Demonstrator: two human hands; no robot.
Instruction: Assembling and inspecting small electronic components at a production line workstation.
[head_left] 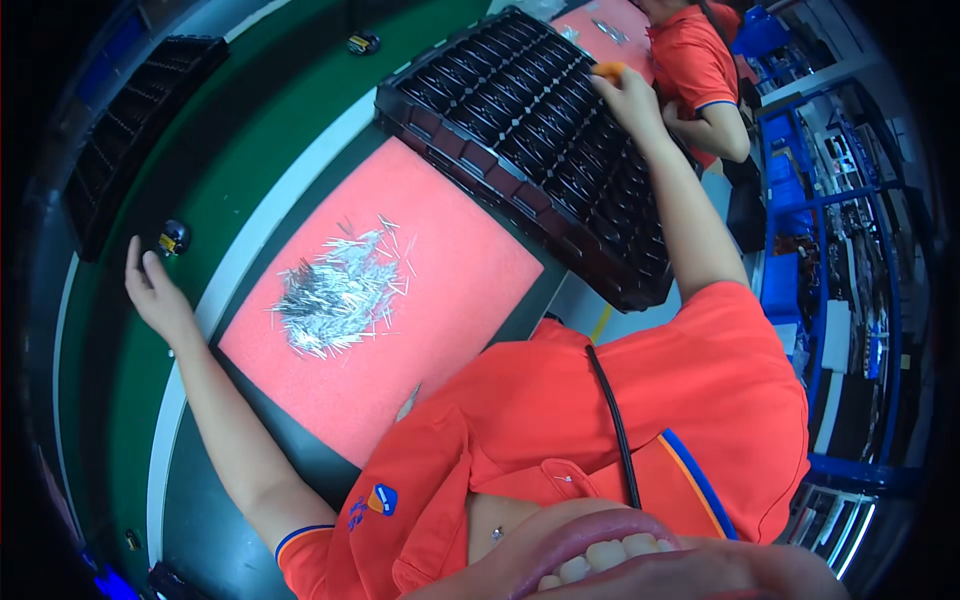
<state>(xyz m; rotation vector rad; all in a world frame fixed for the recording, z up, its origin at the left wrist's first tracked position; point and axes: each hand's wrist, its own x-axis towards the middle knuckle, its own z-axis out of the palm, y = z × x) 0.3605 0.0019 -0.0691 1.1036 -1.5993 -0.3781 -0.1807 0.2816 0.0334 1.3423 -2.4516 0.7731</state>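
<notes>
Holds the left hand (158, 297) at mid-left of the frame, just below-left of a small dark device (174, 238) on the green belt (250, 125), with thumb and fingers apart, gripping nothing visible. Has the right hand (632, 102) farther off, upper right, over black trays (490, 85); cannot tell whether pinching or wearing the orange item (606, 70).
</notes>
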